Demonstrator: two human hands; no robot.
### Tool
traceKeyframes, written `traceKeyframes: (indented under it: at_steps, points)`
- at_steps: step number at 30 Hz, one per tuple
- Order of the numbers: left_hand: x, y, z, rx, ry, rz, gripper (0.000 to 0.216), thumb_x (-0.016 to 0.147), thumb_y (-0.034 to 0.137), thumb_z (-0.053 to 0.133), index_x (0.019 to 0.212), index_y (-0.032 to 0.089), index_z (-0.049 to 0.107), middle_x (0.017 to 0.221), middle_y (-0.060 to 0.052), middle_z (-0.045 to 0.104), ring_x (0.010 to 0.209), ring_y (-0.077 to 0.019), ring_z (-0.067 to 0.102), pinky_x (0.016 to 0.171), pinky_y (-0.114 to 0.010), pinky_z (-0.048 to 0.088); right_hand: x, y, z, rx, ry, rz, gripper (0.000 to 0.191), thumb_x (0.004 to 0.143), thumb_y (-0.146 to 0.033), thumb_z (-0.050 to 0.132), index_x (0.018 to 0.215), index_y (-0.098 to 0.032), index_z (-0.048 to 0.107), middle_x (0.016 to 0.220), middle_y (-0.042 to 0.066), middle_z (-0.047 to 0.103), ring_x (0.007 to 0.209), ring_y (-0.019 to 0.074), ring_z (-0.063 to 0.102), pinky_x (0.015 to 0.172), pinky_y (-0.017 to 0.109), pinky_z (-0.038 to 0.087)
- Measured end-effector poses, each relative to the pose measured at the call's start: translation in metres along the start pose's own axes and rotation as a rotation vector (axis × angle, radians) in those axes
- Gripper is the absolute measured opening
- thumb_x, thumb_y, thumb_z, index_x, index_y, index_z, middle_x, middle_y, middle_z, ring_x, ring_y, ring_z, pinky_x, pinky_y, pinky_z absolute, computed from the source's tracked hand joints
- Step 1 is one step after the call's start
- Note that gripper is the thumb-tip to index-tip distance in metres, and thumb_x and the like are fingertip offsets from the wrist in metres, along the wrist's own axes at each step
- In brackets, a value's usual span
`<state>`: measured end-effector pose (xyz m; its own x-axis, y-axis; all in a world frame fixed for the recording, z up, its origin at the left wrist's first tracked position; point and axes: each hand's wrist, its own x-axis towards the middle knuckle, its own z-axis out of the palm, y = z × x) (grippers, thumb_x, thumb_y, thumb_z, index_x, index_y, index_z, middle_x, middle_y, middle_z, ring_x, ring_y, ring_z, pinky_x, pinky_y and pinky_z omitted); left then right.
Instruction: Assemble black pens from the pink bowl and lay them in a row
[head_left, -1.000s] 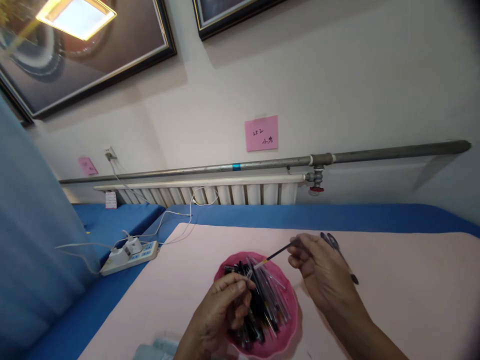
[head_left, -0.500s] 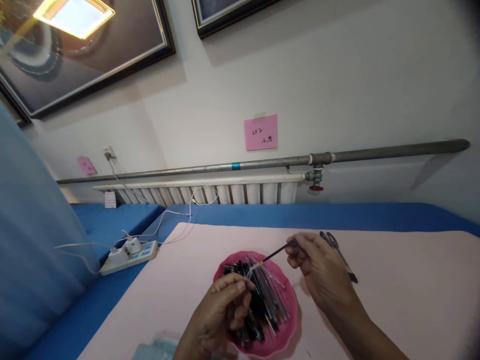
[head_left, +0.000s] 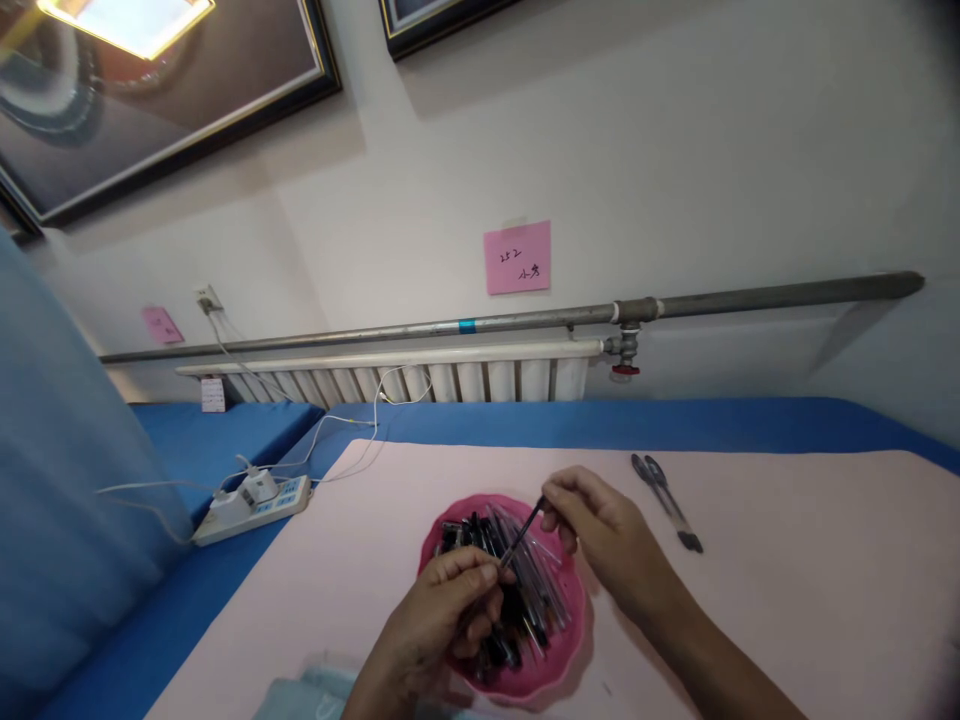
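Head view: a slim pen [head_left: 524, 530] slants up from pinching left fingers [head_left: 481, 577] to pinching right fingers [head_left: 559, 495].

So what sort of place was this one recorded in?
Possibly a treatment or massage room, though I can't be sure: two blue bed-like surfaces stand side by side, a light blue curtain hangs at the left, and framed pictures decorate the wall.
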<state>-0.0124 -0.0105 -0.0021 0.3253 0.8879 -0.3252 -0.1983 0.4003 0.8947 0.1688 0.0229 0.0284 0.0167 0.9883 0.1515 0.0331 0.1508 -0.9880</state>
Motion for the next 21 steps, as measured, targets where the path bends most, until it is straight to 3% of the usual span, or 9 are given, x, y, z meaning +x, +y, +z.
traceKeyframes:
  at_steps: [6,15,21]
  points:
    - [-0.002,0.000,0.002,-0.170,0.002,-0.069,0.041,0.073,0.040,0.065,0.106,0.020,0.053,0.059,0.005,0.051,0.037,-0.0017,0.033,0.036,-0.016,0.010,-0.009,0.013,0.021,-0.011,-0.140,0.088,0.018,0.079,-0.034,0.053,0.067,-0.022,0.054,0.052,-0.007,0.054,0.043,0.0093,0.042,0.044,0.021,0.033]
    - [-0.002,0.002,0.003,-0.289,-0.090,-0.131,0.030,0.075,0.033,0.064,0.098,0.021,0.049,0.058,0.006,0.048,0.034,0.0010,0.023,0.034,-0.014,0.006,-0.010,0.018,0.025,-0.051,-0.193,0.145,0.018,0.078,-0.035,0.053,0.066,-0.022,0.055,0.049,-0.007,0.050,0.042,0.0101,0.041,0.044,0.022,0.032]
    - [0.002,0.014,-0.022,-0.475,0.085,-0.009,0.021,0.078,0.028,0.061,0.092,0.016,0.050,0.058,0.006,0.043,0.036,0.0008,0.023,0.032,-0.012,0.008,-0.006,0.017,0.018,-0.080,-0.114,0.100,0.017,0.078,-0.038,0.053,0.075,-0.022,0.060,0.054,-0.006,0.054,0.050,0.0125,0.047,0.051,0.023,0.035]
